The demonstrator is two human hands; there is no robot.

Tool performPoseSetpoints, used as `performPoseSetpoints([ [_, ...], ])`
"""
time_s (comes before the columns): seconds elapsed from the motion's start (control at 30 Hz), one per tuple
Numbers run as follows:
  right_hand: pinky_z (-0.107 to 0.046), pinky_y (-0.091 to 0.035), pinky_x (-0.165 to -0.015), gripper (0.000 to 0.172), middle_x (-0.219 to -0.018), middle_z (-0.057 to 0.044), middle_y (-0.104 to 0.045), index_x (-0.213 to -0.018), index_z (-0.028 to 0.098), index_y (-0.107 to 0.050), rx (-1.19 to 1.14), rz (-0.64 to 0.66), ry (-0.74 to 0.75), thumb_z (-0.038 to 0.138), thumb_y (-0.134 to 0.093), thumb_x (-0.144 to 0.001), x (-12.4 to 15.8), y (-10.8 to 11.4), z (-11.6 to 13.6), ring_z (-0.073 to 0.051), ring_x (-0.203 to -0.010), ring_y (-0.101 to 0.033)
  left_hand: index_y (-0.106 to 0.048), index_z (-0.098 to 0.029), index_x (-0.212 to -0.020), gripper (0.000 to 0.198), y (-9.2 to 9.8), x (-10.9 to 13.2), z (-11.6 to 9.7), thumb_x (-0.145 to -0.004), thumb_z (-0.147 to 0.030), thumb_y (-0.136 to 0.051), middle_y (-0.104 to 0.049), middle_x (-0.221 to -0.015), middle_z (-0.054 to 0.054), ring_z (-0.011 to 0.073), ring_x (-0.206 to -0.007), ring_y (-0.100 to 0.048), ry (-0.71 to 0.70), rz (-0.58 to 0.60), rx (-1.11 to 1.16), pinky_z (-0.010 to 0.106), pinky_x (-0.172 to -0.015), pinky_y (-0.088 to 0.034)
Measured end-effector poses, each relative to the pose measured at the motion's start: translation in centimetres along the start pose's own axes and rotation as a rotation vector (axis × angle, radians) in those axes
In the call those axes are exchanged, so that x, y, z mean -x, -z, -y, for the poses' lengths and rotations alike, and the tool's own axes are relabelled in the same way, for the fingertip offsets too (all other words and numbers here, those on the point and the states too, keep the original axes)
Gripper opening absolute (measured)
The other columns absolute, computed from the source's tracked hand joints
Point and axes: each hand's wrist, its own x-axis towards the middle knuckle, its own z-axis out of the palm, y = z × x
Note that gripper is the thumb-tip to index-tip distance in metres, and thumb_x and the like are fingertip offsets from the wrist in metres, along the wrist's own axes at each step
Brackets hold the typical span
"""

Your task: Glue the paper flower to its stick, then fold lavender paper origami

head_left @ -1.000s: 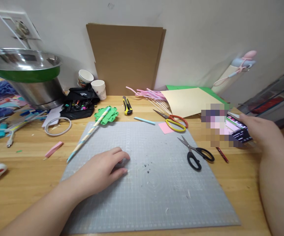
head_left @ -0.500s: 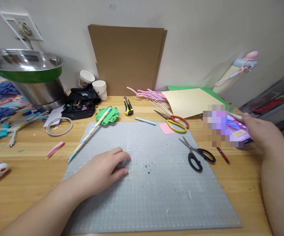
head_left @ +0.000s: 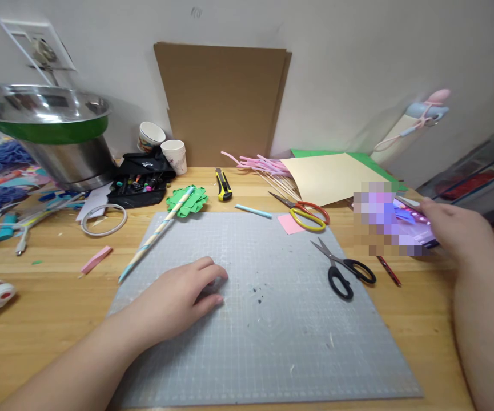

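Quick one from my craft table (head_left: 49, 319). My right hand (head_left: 456, 231) grips the phone (head_left: 418, 228) by its right edge, thumb on top and fingers underneath as far as I can tell. The phone sits at the far right of the table, off the cutting mat (head_left: 272, 342), with its screen tilted up toward me. My left hand (head_left: 178, 297) lies palm down on the mat with the fingers loosely curled, grasping nothing.

What makes this go well, I reckon:

- Grip at the edge only. A thumb that creeps onto the glass taps things I don't mean to tap.
- Let the far corner rest on the table, so the wrist isn't carrying the whole weight at arm's reach.
- Mind the neighbours. The red pen (head_left: 387, 269) lies just beside the phone, and the black scissors (head_left: 344, 271) are near it on the mat's corner with the blades open. Lift the phone rather than slide it, or it'll shove one of them.
- The cream paper sheet (head_left: 328, 177) behind it is loose, so don't lean the phone on it.
- A flat left hand is a good anchor, since it stops me tipping sideways while I reach.
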Motion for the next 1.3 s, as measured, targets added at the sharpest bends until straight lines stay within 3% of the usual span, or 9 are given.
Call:
performPoseSetpoints([
  [0.17, -0.036, -0.045, -0.061, 0.055, -0.076, -0.008, -0.068, -0.096, 0.021, -0.071, 0.019, 0.114, 0.000, 0.063, -0.054, -0.064, 0.2, 0.1, 0.2, -0.028, -0.072, -0.061, -0.056, -0.026, -0.106, 0.018, 0.0, -0.1, 0.0, -0.090, -0.033, -0.051, -0.058, -0.099, 0.002, 0.0193, -0.086, -0.056, -0.014, -0.014, 0.007, 0.030, -0.071, -0.041],
  [0.43, -0.038, -0.045, -0.066, 0.069, -0.092, -0.012, -0.069, -0.113, 0.020, -0.068, 0.084, 0.173, 0.038, 0.065, -0.059, -0.062, -0.3, -0.4, -0.4, -0.030, -0.079, -0.061, -0.055, -0.027, -0.106, 0.018, 0.0, -0.1, 0.1, -0.089, -0.032, -0.052, -0.058, -0.099, 0.001, 0.0198, -0.087, -0.056, 0.001, -0.004, -0.007, 0.030, -0.072, -0.041],
  [0.7, -0.037, -0.044, -0.060, 0.056, -0.072, -0.007, -0.067, -0.098, 0.021, -0.071, 0.038, 0.125, 0.014, 0.063, -0.053, -0.066, 0.1, -0.2, -0.1, -0.029, -0.070, -0.061, -0.056, -0.026, -0.106, 0.019, 0.0, 0.0, 0.0, -0.089, -0.032, -0.051, -0.058, -0.100, 0.002, 0.0201, -0.088, -0.056, -0.002, -0.006, -0.004, 0.030, -0.072, -0.041],
  [0.9, -0.036, -0.044, -0.059, 0.051, -0.074, -0.007, -0.068, -0.092, 0.022, -0.071, 0.000, 0.096, -0.013, 0.062, -0.054, -0.064, 0.2, 0.0, -0.1, -0.029, -0.072, -0.063, -0.054, -0.028, -0.107, 0.018, 0.0, -0.1, 0.0, -0.089, -0.031, -0.052, -0.057, -0.100, 0.000, 0.0194, -0.087, -0.056, 0.000, 0.001, -0.007, 0.031, -0.072, -0.041],
  [1.17, -0.037, -0.047, -0.066, 0.071, -0.095, -0.009, -0.071, -0.116, 0.023, -0.066, 0.039, 0.181, 0.078, 0.067, -0.060, -0.061, -0.1, 0.0, -1.0, -0.028, -0.078, -0.064, -0.054, -0.027, -0.106, 0.017, 0.0, 0.1, 0.0, -0.089, -0.030, -0.052, -0.057, -0.100, 0.000, 0.0195, -0.087, -0.056, -0.004, 0.012, -0.006, 0.031, -0.073, -0.041],
  [1.3, -0.036, -0.048, -0.063, 0.071, -0.095, -0.011, -0.072, -0.118, 0.020, -0.066, 0.073, 0.147, 0.125, 0.063, -0.063, -0.061, -0.3, -0.3, -1.1, -0.028, -0.074, -0.065, -0.053, -0.027, -0.107, 0.017, 0.0, 0.1, 0.0, -0.090, -0.031, -0.052, -0.056, -0.101, 0.001, 0.0201, -0.089, -0.055, 0.003, 0.021, -0.015, 0.032, -0.074, -0.041],
])
